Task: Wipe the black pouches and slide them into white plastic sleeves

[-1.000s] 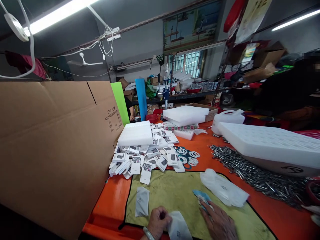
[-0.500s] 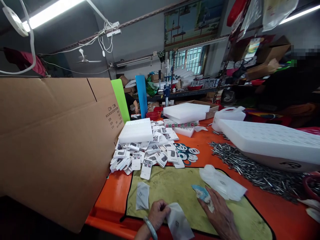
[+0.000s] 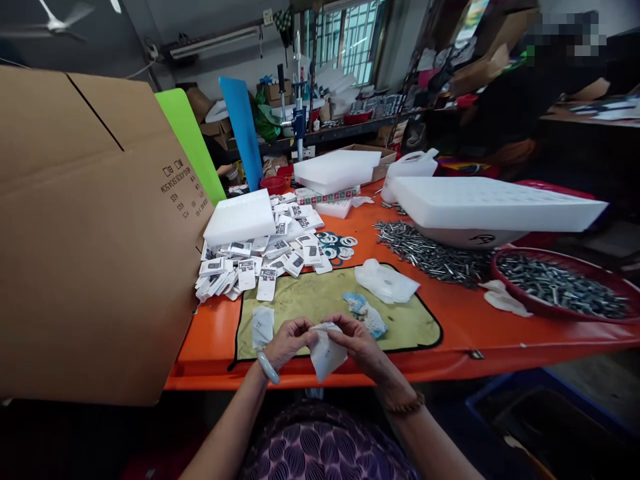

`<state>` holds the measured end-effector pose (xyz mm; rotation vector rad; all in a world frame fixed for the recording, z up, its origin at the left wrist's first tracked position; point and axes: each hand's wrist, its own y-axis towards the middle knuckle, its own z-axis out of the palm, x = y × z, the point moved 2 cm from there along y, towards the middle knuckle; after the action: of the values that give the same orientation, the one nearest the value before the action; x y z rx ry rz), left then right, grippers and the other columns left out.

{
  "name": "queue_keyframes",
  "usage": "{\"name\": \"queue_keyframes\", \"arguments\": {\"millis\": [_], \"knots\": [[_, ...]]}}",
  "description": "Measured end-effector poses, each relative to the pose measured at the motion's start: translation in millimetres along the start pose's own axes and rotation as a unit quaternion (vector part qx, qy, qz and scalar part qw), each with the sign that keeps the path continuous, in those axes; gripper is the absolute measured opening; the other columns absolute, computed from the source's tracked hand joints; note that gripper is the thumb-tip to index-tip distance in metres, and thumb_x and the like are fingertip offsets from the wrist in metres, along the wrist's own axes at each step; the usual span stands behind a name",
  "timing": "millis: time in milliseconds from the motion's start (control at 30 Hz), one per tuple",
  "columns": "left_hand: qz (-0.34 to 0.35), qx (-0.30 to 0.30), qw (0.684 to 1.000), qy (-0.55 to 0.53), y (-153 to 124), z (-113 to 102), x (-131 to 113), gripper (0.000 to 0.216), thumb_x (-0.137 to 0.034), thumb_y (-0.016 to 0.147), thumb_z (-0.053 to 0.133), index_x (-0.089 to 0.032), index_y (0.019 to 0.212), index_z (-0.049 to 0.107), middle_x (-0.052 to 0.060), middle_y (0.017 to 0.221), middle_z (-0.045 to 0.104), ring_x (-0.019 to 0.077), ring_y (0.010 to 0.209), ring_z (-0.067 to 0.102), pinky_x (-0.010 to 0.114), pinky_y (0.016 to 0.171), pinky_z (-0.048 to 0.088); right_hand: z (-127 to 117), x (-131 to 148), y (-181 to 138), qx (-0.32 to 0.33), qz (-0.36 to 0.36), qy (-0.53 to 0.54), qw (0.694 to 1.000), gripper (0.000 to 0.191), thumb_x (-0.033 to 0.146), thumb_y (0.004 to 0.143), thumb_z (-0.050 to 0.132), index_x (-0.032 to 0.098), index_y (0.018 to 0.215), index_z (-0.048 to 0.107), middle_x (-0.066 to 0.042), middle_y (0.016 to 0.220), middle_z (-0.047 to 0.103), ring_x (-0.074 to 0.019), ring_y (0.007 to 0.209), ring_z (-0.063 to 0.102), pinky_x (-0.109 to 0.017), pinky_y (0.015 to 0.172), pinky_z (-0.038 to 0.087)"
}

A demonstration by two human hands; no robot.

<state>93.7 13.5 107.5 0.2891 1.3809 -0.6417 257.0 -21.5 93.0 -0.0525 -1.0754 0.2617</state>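
Both hands meet at the near edge of the olive-green mat [image 3: 325,293]. My left hand [image 3: 287,341] and my right hand [image 3: 357,343] each pinch the top of one small clear plastic bag [image 3: 326,353], which hangs down between them. A second small bag [image 3: 262,327] lies flat on the mat just left of my left hand. A blue-and-white item [image 3: 367,313] rests on the mat right behind my right hand. Further back on the mat lies a pile of clear bags [image 3: 387,281].
A big cardboard box flap [image 3: 90,233] stands at the left. Several white printed cards [image 3: 260,257] are heaped behind the mat on the orange table [image 3: 465,320]. Metal pins [image 3: 430,250] lie spread at right, more in a red tray [image 3: 560,287]. White foam trays [image 3: 495,203] sit above them.
The camera has tilted down. My right hand left the blue-and-white item on the mat and came over to the bag in my left hand; both now hold it at the table edge.
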Motion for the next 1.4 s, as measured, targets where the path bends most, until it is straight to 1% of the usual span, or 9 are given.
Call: {"name": "queue_keyframes", "arguments": {"millis": [100,267,467,533,767,867,1000,1167,1400], "knots": [[-0.012,-0.001,1.0,-0.021,-2.3,0.3,0.2,0.049,-0.056,0.061,0.077,-0.015,0.069,0.051,-0.005,0.061,0.047,0.008,0.059,0.041,0.023,0.059,0.033,0.2,1.5,-2.4,-0.002,-0.002,0.037,0.999,0.032,0.039,0.064,0.081,0.021,0.082,0.063,0.002,0.073,0.063,-0.0103,0.061,0.053,-0.022,0.057,0.04],[-0.041,0.008,0.999,0.023,-1.9,1.0,2.8,0.051,-0.06,0.06,0.075,-0.015,0.067,0.052,-0.005,0.06,0.046,0.0069,0.057,0.037,0.022,0.056,0.029,3.6,-3.4,-5.8,0.017,0.028,0.006,0.999,0.031,0.043,0.069,0.077,0.019,0.083,0.063,0.001,0.071,0.061,-0.0101,0.06,0.051,-0.022,0.055,0.036],[-0.101,0.097,0.987,0.084,-6.9,-2.3,15.6,0.051,-0.06,0.059,0.074,-0.013,0.07,0.06,-0.004,0.061,0.052,0.0084,0.059,0.043,0.024,0.059,0.032,-1.5,-19.3,-8.8,0.018,0.045,0.066,0.997,0.034,0.035,0.063,0.082,0.021,0.084,0.059,0.001,0.075,0.062,-0.0114,0.063,0.055,-0.023,0.057,0.041],[-0.128,0.112,0.98,0.101,-10.6,-4.6,18.4,0.051,-0.06,0.057,0.076,-0.013,0.069,0.06,-0.003,0.06,0.053,0.0091,0.058,0.044,0.024,0.058,0.033,-5.9,-25.7,-8.5,0.022,0.049,0.054,0.997,0.034,0.035,0.063,0.082,0.021,0.084,0.059,0.001,0.072,0.061,-0.0107,0.06,0.054,-0.023,0.056,0.04],[-0.108,0.05,0.993,0.021,-15.8,-8.6,22.3,0.054,-0.066,0.061,0.069,-0.015,0.062,0.049,-0.006,0.057,0.043,0.0068,0.055,0.036,0.023,0.057,0.03,-12.9,-47.2,-6.8,0.049,0.074,-0.072,0.993,0.038,0.045,0.064,0.08,0.019,0.082,0.058,0.003,0.064,0.059,-0.0089,0.054,0.049,-0.022,0.052,0.035],[-0.083,0.02,0.988,0.131,-11.8,-12.3,30.0,0.046,-0.059,0.069,0.064,-0.016,0.061,0.048,-0.007,0.057,0.04,0.0075,0.056,0.033,0.023,0.055,0.026,-14.7,-48.7,-5.1,0.012,0.054,-0.1,0.993,0.036,0.046,0.068,0.077,0.02,0.083,0.058,0.003,0.067,0.06,-0.0105,0.058,0.051,-0.024,0.056,0.039],[-0.051,-0.012,0.954,0.295,-6.9,-16.7,41.0,0.024,-0.037,0.077,0.054,-0.016,0.065,0.053,-0.004,0.062,0.048,0.0102,0.062,0.04,0.024,0.059,0.031,-23.5,-54.4,1.3,-0.044,0.023,-0.164,0.985,0.04,0.052,0.066,0.074,0.02,0.085,0.06,0.002,0.067,0.06,-0.013,0.061,0.053,-0.026,0.059,0.042],[-0.057,-0.022,0.944,0.324,-4.9,-18.7,55.0,0.017,-0.031,0.078,0.053,-0.016,0.068,0.056,-0.003,0.065,0.053,0.012,0.065,0.047,0.025,0.063,0.036,-36.3,-66.9,4.7,-0.099,-0.02,-0.246,0.964,0.041,0.054,0.065,0.071,0.019,0.084,0.062,-0.001,0.073,0.063,-0.0167,0.069,0.057,-0.03,0.066,0.046],[-0.066,-0.032,0.938,0.338,-3.8,-28.6,74.3,0.018,-0.03,0.077,0.055,-0.017,0.065,0.054,-0.003,0.063,0.052,0.0124,0.063,0.046,0.025,0.061,0.034,-53.6,-70.3,-1.6,-0.161,-0.033,-0.257,0.952,0.037,0.054,0.066,0.069,0.021,0.08,0.061,-0.001,0.067,0.061,-0.0171,0.062,0.057,-0.032,0.062,0.048]]}}
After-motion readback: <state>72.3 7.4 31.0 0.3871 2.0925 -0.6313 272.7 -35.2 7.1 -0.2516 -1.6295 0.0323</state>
